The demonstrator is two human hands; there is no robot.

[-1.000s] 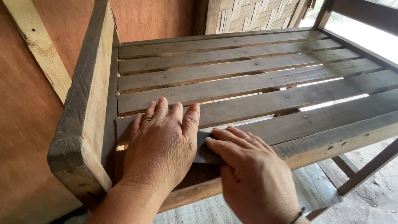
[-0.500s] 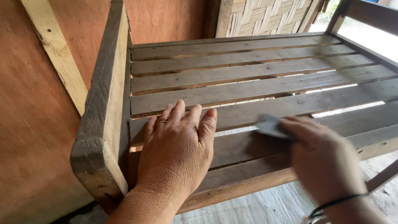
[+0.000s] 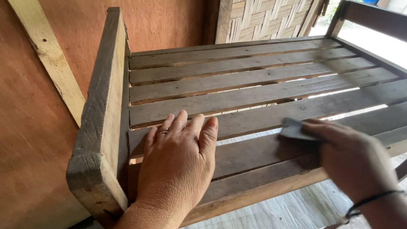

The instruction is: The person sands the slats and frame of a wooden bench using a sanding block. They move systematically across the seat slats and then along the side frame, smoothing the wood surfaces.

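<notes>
Two hands, sandpaper (image 3: pixel 295 129) flat (along slat (image 3: pixel 265 118))

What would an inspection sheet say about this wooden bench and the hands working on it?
Surface: slatted wooden bench, weathered, gaps between slats.
Job's things: small grey sanding pad lying flat on a front slat.
Clutter: nothing seen.
Hands: left hand flat on the front slats by the end board, ring on one finger; right hand pressing the pad, dark cord at its wrist.
Cables: nothing seen.
Surroundings: plywood wall with a pale diagonal batten, woven bamboo panel behind, dusty ground below.
</notes>
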